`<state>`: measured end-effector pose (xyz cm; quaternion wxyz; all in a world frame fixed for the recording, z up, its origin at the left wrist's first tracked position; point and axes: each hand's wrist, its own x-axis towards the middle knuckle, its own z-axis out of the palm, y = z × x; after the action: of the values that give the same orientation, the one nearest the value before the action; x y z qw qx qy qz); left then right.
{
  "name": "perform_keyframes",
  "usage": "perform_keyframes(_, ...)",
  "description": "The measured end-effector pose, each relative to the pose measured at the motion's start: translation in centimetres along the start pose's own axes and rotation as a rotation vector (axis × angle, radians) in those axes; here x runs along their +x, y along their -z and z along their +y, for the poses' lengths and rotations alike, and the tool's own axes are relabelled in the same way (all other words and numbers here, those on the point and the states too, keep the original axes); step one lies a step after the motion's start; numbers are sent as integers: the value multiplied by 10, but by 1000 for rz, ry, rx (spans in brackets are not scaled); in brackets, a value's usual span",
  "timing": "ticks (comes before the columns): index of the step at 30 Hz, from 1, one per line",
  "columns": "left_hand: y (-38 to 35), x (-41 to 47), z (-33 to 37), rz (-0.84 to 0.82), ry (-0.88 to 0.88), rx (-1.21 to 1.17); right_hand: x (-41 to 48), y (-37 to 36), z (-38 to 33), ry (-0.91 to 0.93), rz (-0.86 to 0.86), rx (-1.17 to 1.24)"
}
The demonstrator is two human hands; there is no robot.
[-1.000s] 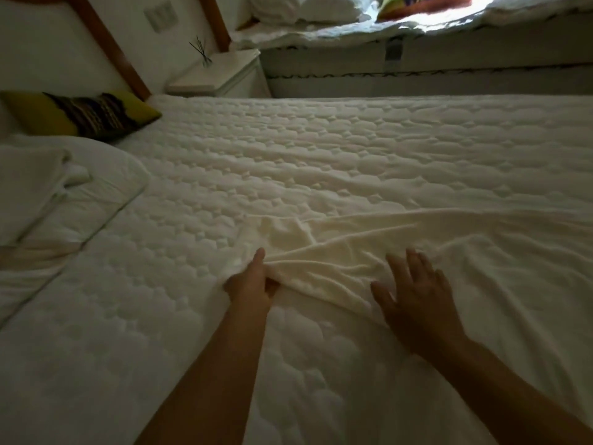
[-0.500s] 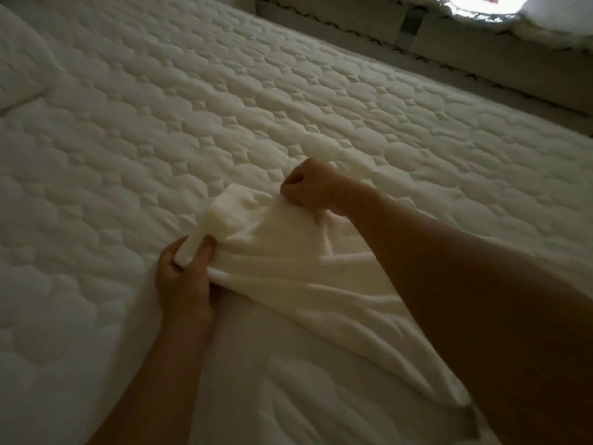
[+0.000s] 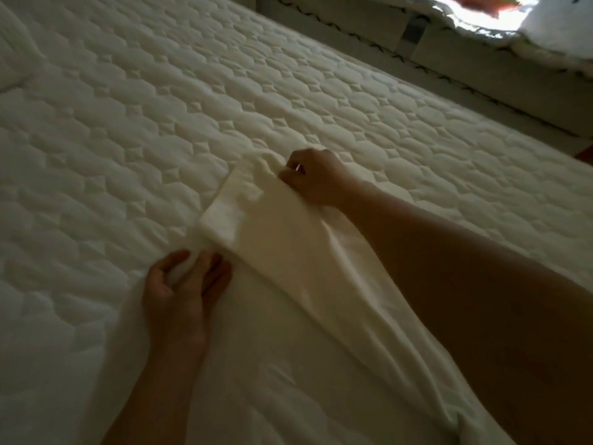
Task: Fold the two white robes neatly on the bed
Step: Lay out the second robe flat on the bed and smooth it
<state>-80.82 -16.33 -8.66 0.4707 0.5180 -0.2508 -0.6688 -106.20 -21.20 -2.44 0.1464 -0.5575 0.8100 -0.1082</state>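
Observation:
A white robe (image 3: 288,252) lies spread over the quilted bed (image 3: 160,107), running from the middle of the view to the lower right. Its sleeve end points up and left, lifted slightly off the quilt. My right hand (image 3: 316,178) pinches the far corner of that sleeve end. My left hand (image 3: 183,284) holds the near corner, fingers curled around a fold of white cloth. My right forearm covers part of the robe at the right. Only one robe is in view.
A second bed or mattress edge (image 3: 449,56) runs across the top right, with rumpled bedding (image 3: 545,36) in bright light on it. A narrow gap separates it from the quilted bed. A pillow edge (image 3: 12,56) shows at the upper left.
My right hand went from lying flat on the robe to pinching the sleeve's far corner. The sleeve end is now stretched straighter between both hands. The camera tilted down and closer.

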Motion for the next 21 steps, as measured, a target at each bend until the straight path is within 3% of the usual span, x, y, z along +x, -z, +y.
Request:
perform_keyframes(2, -2, 1, 0, 11, -3, -10, -4, -18, 2, 19, -35, -109)
perform_keyframes(4, -3, 0, 1, -6, 1, -20, -13, -27, -10, 63, 275, -177)
perform_keyframes(6, -2, -1, 2, -13, 8, -21, -33, -29, -38, 142, 573, -61)
perform_keyframes(7, 0, -1, 2, -13, 7, -26, -48, -31, -55, 189, 561, 26)
perform_keyframes(8, 1, 1, 2, -17, -1, -27, -62, -40, -70, 228, 442, 56)
perform_keyframes(10, 3, 6, 2, -42, -3, 0, -85, -71, -89, 312, 167, -65)
perform_keyframes(11, 2, 7, 2, -52, -2, 15, -90, -86, -90, 343, 132, -92)
perform_keyframes(15, 3, 6, 4, -44, 12, -7, -84, -98, -94, 389, 408, 160)
perform_keyframes(17, 4, 10, 1, -98, 4, -14, -86, -90, -110, 433, 392, 278)
perform_keyframes(21, 12, 13, -5, -68, -33, 33, -84, -75, -124, 304, -22, 205)
